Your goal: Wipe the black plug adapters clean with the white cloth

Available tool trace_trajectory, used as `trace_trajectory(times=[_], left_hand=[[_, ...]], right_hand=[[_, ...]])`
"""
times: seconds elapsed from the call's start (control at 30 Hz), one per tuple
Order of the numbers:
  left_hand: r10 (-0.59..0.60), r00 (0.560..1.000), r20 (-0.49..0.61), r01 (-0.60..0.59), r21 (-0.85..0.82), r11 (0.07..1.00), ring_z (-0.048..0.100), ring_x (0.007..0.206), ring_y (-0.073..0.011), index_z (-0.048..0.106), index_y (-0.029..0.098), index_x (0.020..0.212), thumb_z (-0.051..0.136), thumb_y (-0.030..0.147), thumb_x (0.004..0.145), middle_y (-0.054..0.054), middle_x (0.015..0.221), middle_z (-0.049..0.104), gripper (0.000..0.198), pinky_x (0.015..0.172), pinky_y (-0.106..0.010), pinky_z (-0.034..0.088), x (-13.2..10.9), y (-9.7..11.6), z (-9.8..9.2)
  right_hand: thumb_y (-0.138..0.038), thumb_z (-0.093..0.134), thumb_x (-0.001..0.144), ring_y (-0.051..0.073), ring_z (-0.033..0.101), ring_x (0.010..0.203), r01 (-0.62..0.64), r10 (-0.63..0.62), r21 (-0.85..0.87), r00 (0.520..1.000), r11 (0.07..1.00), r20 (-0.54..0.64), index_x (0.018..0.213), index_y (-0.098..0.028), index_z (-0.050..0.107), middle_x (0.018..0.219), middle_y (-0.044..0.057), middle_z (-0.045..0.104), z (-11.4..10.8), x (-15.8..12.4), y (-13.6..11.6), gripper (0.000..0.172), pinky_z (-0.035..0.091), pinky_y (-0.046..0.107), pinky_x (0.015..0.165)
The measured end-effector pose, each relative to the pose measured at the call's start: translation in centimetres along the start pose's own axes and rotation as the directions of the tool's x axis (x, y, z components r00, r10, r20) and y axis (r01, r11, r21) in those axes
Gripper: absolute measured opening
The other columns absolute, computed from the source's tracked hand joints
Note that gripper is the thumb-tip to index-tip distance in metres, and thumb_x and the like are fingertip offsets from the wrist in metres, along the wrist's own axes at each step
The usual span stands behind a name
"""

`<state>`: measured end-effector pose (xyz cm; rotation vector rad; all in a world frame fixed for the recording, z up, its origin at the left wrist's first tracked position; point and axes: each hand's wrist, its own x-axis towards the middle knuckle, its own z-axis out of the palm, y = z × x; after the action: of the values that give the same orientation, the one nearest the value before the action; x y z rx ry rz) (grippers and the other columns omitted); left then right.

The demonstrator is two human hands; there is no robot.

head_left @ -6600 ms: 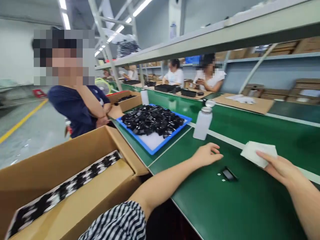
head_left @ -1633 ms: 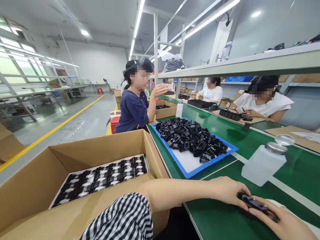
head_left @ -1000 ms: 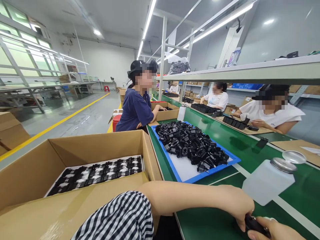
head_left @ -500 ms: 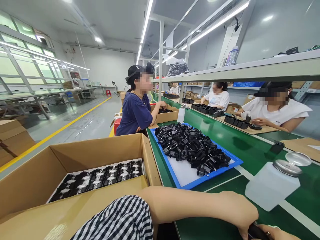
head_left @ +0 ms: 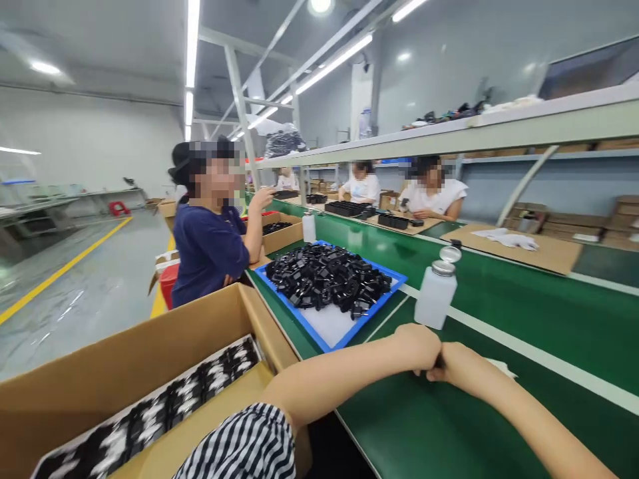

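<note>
on green belt [head_left: 499, 426], hands [head_left: 439, 359] hide black part; orientation unclear.

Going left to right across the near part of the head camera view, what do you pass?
Cardboard box with rows of black parts → left hand → right hand, the two pressed together over the green bench.

Bare green counter [head_left: 499, 426] lies open at lower right of the frame — room to pass there. Just above the hands stands a white bottle [head_left: 435, 294]; upper left of it, the blue tray [head_left: 329, 332] — and the box [head_left: 150, 346] walls off the lower left.
</note>
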<state>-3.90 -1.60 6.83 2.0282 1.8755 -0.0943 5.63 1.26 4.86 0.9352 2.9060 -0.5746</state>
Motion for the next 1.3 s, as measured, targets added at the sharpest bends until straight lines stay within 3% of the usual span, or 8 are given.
trace_trajectory(times=[0.23, 0.47, 0.63, 0.73, 0.83, 0.97, 1.0, 1.3], left_hand=[[-0.039, 0.999, 0.038, 0.028, 0.258, 0.966, 0.057, 0.07, -0.0202, 0.061, 0.007, 0.072, 0.064, 0.01, 0.051, -0.012, 0.071, 0.061, 0.021, 0.063, -0.025, 0.045, 0.4, 0.6, -0.4], [0.038, 0.999, -0.019, -0.031, 0.303, 0.953, 0.054, 0.081, -0.0246, 0.058, 0.01, 0.085, 0.059, 0.019, 0.057, -0.012, 0.084, 0.059, 0.03, 0.068, -0.03, 0.042, -0.2, -0.6, 0.6], [0.05, 0.997, -0.064, -0.058, -0.131, 0.99, 0.055, 0.075, -0.015, 0.048, 0.013, 0.1, 0.06, 0.026, 0.055, -0.003, 0.084, 0.059, 0.048, 0.065, -0.021, 0.041, 0.1, -2.8, 2.9], [0.098, 0.993, -0.072, -0.112, -0.235, 0.966, 0.054, 0.069, -0.0117, 0.051, 0.013, 0.096, 0.057, 0.029, 0.057, -0.002, 0.086, 0.057, 0.043, 0.061, -0.019, 0.041, -0.2, -4.2, 4.7], [0.139, 0.984, -0.111, -0.166, -0.281, 0.945, 0.052, 0.065, -0.0104, 0.053, 0.015, 0.09, 0.053, 0.034, 0.061, -0.001, 0.08, 0.056, 0.035, 0.058, -0.019, 0.039, -0.2, -5.0, 5.8], [0.132, 0.977, -0.168, -0.172, -0.251, 0.953, 0.05, 0.062, -0.0101, 0.055, 0.016, 0.081, 0.048, 0.035, 0.064, 0.0, 0.076, 0.054, 0.026, 0.058, -0.019, 0.038, 0.8, -4.9, 6.3], [0.128, 0.974, -0.189, -0.17, -0.229, 0.958, 0.05, 0.064, -0.0105, 0.055, 0.017, 0.078, 0.047, 0.034, 0.065, 0.001, 0.076, 0.054, 0.023, 0.059, -0.019, 0.038, 1.0, -4.8, 6.4], [0.062, 0.97, -0.235, -0.097, -0.138, 0.986, 0.051, 0.071, -0.0118, 0.051, 0.021, 0.076, 0.042, 0.031, 0.068, 0.001, 0.083, 0.051, 0.015, 0.062, -0.021, 0.037, 1.0, -4.1, 7.2]], right_hand=[[-0.018, 0.061, 0.06, 0.019, 0.057, 0.063, -0.174, 0.173, -0.12, 0.985, 0.977, -0.02, 0.07, -0.014, 0.062, 0.067, 0.006, 0.061, -0.4, 0.0, -0.8, 0.011, 0.041, 0.02, 0.051], [-0.031, 0.053, 0.067, 0.017, 0.053, 0.079, -0.153, 0.151, -0.07, 0.988, 0.986, -0.036, 0.096, -0.013, 0.054, 0.085, 0.003, 0.059, 0.2, -1.8, -0.3, 0.034, 0.04, 0.022, 0.069], [-0.027, 0.051, 0.067, 0.015, 0.052, 0.081, -0.16, 0.153, -0.067, 0.983, 0.985, -0.104, 0.092, -0.011, 0.055, 0.085, 0.003, 0.058, -1.6, -5.1, 0.4, 0.029, 0.037, 0.02, 0.07], [-0.024, 0.058, 0.062, 0.019, 0.054, 0.074, -0.235, 0.224, -0.107, 0.969, 0.966, -0.107, 0.089, -0.011, 0.056, 0.082, 0.007, 0.059, -3.9, -9.9, 2.6, 0.03, 0.039, 0.021, 0.061], [-0.019, 0.055, 0.063, 0.017, 0.054, 0.071, -0.478, 0.463, -0.109, 0.876, 0.872, -0.135, 0.09, -0.013, 0.055, 0.079, 0.005, 0.058, -5.6, -17.6, 6.3, 0.027, 0.037, 0.02, 0.056], [-0.012, 0.044, 0.067, 0.013, 0.053, 0.055, -0.824, 0.82, 0.045, 0.556, 0.565, -0.135, 0.092, -0.004, 0.052, 0.057, 0.004, 0.056, -5.4, -27.1, 10.9, 0.028, 0.032, 0.019, 0.051], [-0.013, 0.039, 0.069, 0.013, 0.053, 0.054, -0.846, 0.843, 0.063, 0.516, 0.53, -0.152, 0.094, 0.0, 0.05, 0.058, 0.006, 0.056, -5.0, -28.4, 11.6, 0.03, 0.032, 0.02, 0.05], [-0.025, 0.037, 0.075, 0.02, 0.051, 0.08, -0.835, 0.817, 0.146, 0.456, 0.53, -0.353, 0.098, 0.002, 0.044, 0.09, 0.018, 0.053, -2.2, -28.0, 14.2, 0.036, 0.035, 0.02, 0.061]])
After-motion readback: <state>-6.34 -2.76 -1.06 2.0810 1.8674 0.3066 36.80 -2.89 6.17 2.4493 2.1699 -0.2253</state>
